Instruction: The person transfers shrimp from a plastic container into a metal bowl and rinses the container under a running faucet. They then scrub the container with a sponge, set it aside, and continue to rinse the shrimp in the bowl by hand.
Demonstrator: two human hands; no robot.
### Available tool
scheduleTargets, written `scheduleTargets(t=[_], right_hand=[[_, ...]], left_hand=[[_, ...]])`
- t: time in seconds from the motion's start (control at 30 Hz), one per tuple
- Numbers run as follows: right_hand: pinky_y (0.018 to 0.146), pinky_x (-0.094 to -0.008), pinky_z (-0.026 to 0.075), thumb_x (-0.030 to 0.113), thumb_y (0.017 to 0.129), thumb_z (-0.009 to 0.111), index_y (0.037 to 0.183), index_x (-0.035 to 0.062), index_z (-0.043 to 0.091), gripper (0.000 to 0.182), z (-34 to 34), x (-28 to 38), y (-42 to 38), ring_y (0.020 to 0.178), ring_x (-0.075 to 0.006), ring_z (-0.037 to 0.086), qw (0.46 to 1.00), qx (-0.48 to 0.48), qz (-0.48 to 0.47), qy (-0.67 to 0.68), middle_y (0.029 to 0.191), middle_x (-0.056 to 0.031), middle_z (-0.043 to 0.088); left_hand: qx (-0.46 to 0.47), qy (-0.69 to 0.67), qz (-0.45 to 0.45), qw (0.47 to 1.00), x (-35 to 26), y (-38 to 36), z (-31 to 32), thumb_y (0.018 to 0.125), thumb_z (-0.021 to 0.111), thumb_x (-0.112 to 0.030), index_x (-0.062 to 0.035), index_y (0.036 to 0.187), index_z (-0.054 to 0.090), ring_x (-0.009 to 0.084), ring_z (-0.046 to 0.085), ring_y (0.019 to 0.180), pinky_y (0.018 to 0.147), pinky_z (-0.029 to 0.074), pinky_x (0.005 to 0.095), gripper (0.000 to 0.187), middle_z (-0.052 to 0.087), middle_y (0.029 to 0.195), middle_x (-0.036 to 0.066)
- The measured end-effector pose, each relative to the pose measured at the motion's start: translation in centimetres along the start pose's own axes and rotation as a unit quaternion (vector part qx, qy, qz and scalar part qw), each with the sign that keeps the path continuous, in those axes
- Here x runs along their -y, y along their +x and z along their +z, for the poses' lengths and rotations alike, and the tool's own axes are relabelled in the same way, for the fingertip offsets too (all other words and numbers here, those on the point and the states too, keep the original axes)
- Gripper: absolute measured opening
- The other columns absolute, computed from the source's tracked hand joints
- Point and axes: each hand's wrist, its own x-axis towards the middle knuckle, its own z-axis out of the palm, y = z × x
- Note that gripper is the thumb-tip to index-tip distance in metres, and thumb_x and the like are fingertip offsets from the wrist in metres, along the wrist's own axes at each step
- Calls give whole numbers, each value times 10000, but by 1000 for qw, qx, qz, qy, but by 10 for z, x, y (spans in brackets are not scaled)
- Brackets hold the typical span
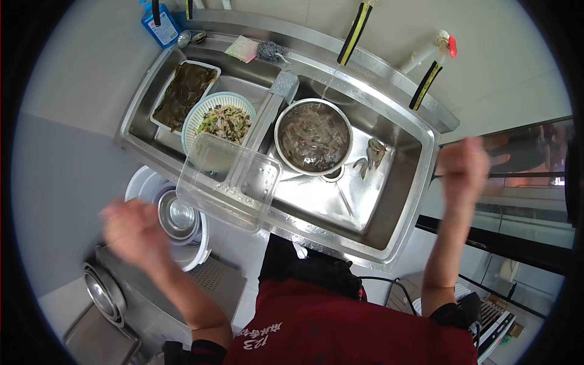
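Observation:
Both hands are raised wide apart, outside the sink, with no object visible in either. My left hand [135, 230] is blurred by motion, in the air at the lower left near a white bucket [204, 243]. My right hand [465, 163] is off the sink's right end, also blurred, its fingers seemingly curled. Between them, a round steel bowl [313, 137] of shrimp in water stands in the right basin [328, 210], under a thin stream from a tap. Several loose shrimp [375, 156] lie on that basin's floor. A clear plastic container [230, 181] rests across the front rim.
In the left basin are a pale green colander [190, 125] of chopped food and a white tray [159, 126] of dark brown food. A sponge [242, 48], a steel scrubber [269, 51] and a blue soap bottle [161, 27] line the back. Steel bowls [103, 294] stand at lower left.

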Motion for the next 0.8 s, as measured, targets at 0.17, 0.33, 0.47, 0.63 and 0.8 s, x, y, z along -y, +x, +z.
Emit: scheduleTargets(t=[0.17,0.33,0.47,0.63,0.8], right_hand=[[307,-249,297,193,826,391,589,88,467,270,-19,41,-8,354,-114,382,816,357,-59,452,511,-36,472],[712,-253,411,166,792,505,980,26,508,235,12,-154,-64,795,-121,529,919,209,330,-50,899,-56,559],[767,-272,398,96,729,559,981,28,521,264,15,-296,-79,876,-180,515,920,169,295,-194,944,-72,554],[773,-355,401,29,650,518,949,50,509,299,78,-369,-38,871,-305,487,844,262,-47,-466,915,-125,525],[732,-373,427,62,667,503,884,47,531,219,108,-410,-20,786,-318,541,721,312,60,-615,802,-137,573]], left_hand=[[267,-417,-45,867,-23,-14,57,790,425,-140,-81,716,525,80,402,376,308,291,194,137,503,563,21],[119,345,-204,908,173,-63,40,821,441,-129,-38,878,524,86,470,678,580,390,217,135,511,695,14],[266,364,-380,807,221,-144,42,786,504,-155,-44,941,511,144,526,601,580,431,270,191,541,657,82],[261,273,-448,811,243,-179,27,789,497,-120,-2,963,501,165,555,656,622,435,264,210,569,740,113],[239,277,-447,816,244,-163,3,796,483,-120,-7,958,512,162,563,671,640,440,261,200,575,734,102]])
